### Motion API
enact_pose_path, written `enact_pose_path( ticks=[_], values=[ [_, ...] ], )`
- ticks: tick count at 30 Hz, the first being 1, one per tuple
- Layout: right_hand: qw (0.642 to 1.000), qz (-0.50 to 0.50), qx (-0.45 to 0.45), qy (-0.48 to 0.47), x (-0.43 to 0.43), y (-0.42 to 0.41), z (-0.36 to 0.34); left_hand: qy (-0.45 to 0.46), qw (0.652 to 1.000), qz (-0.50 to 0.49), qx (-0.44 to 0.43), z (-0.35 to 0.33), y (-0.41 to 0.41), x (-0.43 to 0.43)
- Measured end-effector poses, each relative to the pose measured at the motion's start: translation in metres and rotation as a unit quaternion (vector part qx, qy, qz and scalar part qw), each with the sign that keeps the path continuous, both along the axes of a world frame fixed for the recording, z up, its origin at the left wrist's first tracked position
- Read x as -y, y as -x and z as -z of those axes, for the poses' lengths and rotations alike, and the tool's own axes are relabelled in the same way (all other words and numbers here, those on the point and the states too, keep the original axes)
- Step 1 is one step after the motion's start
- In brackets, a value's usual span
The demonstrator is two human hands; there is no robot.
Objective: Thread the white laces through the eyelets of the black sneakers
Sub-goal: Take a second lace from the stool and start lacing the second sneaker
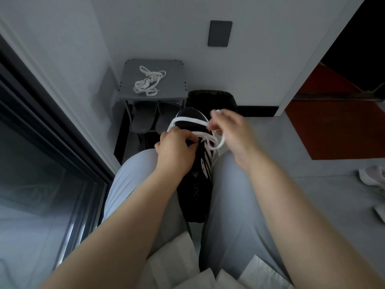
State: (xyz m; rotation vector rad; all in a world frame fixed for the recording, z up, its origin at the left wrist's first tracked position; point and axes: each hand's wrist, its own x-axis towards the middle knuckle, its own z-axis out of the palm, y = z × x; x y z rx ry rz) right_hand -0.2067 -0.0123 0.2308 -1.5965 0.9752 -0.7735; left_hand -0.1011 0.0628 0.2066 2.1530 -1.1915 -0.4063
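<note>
I see the black sneaker (195,184) wedged between the person's thighs (233,197), opening upward, so I look down onto the insole. Its long axis runs straight away from the body: toe toward the wall, heel toward the lap. The white stripes show on its right flank.

The left hand (175,144) sits on the forward part of the upper, fingers curled tight and gripping the shoe by the eyelet rows, thumb tucked toward the middle. The right hand (231,130) is raised just right of the toe, blurred, with its fingertips pinching the white lace (187,119). From there the lace crosses the toe area in flat bands from side to side, and a slack loop hangs below the right hand. I cannot tell which eyelets it passes through.

Beyond the toe stands a grey rack (166,65) with a second lace (149,81) heaped loosely on top and slippers (145,115) on the shelf below.
</note>
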Motion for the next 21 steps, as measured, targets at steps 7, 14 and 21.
enact_pose_path(
  ticks=[7,14,21],
  values=[
    [0.959,-0.154,-0.205,0.12,-0.005,0.004,0.011,-0.013,0.998,0.052,-0.027,-0.017,-0.032,-0.028],
    [0.993,-0.071,-0.036,0.089,-0.008,0.008,0.003,0.058,0.949,0.004,-0.31,-0.027,-0.05,-0.05],
    [0.986,0.056,0.152,0.033,0.001,0.025,0.0,0.41,0.562,-0.183,-0.694,-0.023,-0.104,-0.078]
  ],
)
